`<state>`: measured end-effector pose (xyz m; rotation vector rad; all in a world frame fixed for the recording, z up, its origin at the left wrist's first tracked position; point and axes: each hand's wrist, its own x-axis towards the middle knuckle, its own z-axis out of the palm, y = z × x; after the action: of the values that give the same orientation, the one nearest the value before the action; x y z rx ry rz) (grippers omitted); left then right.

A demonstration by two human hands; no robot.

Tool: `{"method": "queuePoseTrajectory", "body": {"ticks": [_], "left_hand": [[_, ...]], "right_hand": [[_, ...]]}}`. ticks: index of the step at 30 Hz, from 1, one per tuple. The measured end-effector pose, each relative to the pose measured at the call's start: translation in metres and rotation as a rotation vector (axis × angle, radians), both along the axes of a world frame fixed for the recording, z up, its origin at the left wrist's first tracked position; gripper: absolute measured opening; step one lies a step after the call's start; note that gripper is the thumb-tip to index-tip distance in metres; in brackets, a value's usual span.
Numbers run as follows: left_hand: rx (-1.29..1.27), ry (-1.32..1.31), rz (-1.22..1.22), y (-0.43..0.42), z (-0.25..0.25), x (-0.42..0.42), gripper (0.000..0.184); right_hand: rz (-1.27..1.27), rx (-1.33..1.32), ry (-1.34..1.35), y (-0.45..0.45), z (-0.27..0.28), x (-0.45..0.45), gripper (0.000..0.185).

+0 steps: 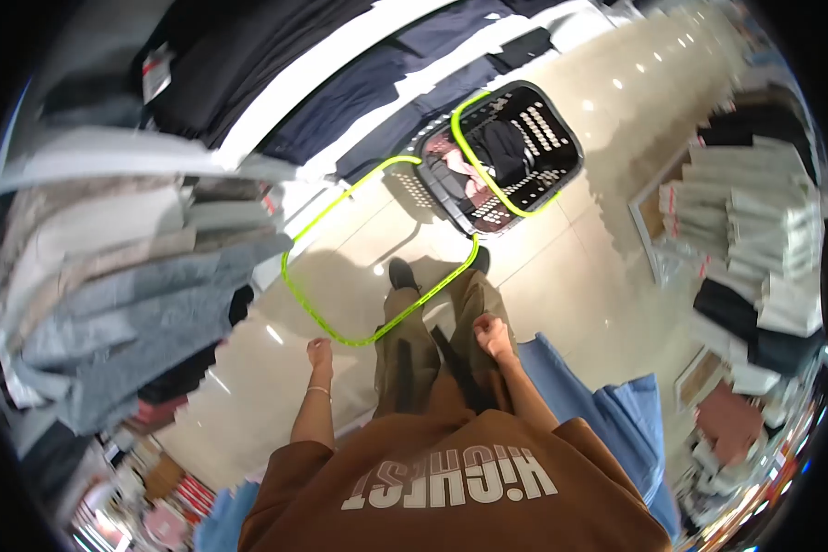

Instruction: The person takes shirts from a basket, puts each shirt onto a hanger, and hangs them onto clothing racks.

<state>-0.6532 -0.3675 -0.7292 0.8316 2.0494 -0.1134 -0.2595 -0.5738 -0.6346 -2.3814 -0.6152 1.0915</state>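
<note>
My left hand hangs low on the left, a bracelet at its wrist, fingers curled in and nothing seen in them. It is nearest to the long green handle of a black shopping basket, with a small gap between hand and handle. Over the right trouser leg, my right hand is loosely closed, with no object visible in it. The basket stands on the floor past my feet. Inside it lie dark clothing and a pink piece. A second green handle crosses its top.
Hanging grey and beige clothes line the left. Dark folded garments lie on white shelves ahead. Stacked pale clothes fill a display on the right. Blue denim shows beside and behind me. The tiled floor is shiny.
</note>
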Motion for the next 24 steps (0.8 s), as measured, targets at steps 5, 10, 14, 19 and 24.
{"method": "queuePoseTrajectory", "body": {"ticks": [5,10,14,19,24], "left_hand": [[-0.024,0.129,0.052,0.034,-0.014,-0.001,0.070],[-0.297,-0.040,0.147,0.057,-0.068,-0.024,0.078],[-0.271,-0.386,0.374,0.056,-0.060,0.009,0.057],[-0.166,-0.312,0.418,0.058,-0.044,0.029,0.031],[-0.264,-0.496,0.187,0.063,0.008,0.039,0.026]], "right_hand": [[-0.138,-0.053,0.050,-0.024,0.011,-0.032,0.018],[-0.257,-0.093,0.123,-0.053,0.006,-0.070,0.013],[-0.211,-0.096,0.120,-0.049,-0.014,-0.090,0.012],[0.015,0.221,-0.199,0.006,-0.029,-0.126,0.032],[0.214,0.472,-0.113,0.111,0.013,-0.158,0.052]]}}
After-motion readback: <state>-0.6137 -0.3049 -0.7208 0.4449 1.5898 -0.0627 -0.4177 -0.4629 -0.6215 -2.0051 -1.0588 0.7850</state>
